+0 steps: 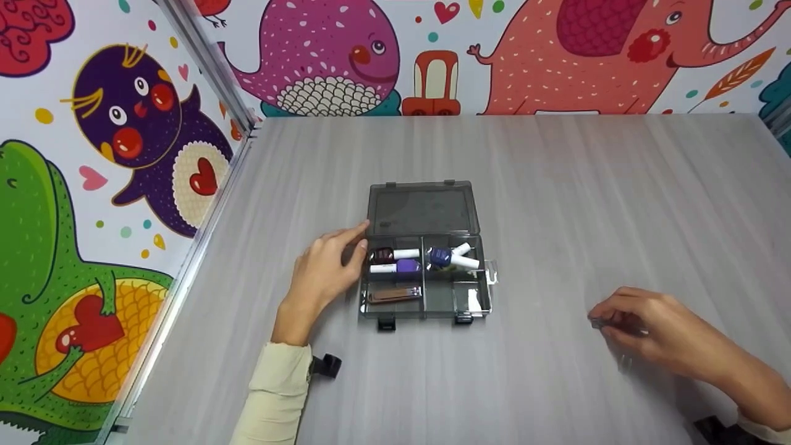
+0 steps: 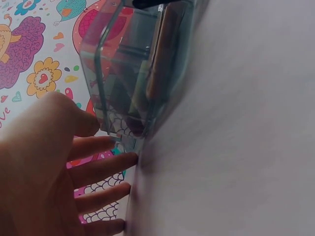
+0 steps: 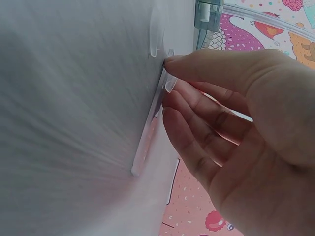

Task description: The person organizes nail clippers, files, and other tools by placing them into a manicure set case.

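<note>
The left hand (image 1: 321, 272) is ungripped, its fingers extended at the left side of the smoky box (image 1: 442, 300); the right hand (image 1: 658, 334), well apart from the box, pinches a small translucent piece (image 1: 597, 323), so covered by fingertips that I can't make out its shape. Under the laid-back lid (image 1: 426, 210), I see two polish bottles (image 1: 383, 254) and a copper-toned clipper (image 1: 395, 295); rightward, white caps (image 1: 465, 262) overlap near a blue bottle (image 1: 440, 256), hiding what's beneath. By the right hand, clear slivers (image 3: 156, 34) nearly vanish against the grey, streaked counter (image 1: 544, 185); whether they join the pinched piece, I can't tell. The right sleeve (image 1: 765, 428) is cut off. Around the counter, I see a green creature (image 1: 31, 247), purple bird (image 1: 133, 108), whale (image 1: 327, 49) and elephant (image 1: 556, 80) printed on the walls (image 1: 469, 37).
</note>
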`<state>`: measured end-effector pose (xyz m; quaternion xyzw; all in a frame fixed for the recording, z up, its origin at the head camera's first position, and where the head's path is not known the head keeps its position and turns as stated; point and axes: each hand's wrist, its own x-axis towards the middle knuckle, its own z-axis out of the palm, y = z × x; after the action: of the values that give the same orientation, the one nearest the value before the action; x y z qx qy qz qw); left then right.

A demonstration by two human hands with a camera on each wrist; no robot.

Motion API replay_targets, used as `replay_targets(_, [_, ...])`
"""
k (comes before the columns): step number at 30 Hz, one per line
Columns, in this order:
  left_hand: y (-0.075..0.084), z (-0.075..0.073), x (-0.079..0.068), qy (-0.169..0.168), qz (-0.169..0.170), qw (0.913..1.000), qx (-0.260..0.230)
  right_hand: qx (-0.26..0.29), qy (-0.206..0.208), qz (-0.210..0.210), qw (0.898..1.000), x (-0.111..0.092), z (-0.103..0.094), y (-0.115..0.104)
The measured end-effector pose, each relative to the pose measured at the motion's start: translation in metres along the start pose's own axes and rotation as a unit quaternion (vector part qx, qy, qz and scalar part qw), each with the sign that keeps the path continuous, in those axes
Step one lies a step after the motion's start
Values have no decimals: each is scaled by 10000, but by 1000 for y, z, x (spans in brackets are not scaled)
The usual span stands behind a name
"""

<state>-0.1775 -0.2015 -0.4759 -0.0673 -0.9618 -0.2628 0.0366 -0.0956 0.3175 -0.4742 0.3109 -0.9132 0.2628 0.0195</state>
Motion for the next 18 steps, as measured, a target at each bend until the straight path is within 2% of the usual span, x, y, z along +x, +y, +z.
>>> replay_targets(11, [-1,1,1,-51,-38,10000,38,-233,-78,119,9996,13,-3,-12])
replay_targets(18, [0,1,2,-72,-67,10000,-5,-131,288,-91,9995,32,1,-26])
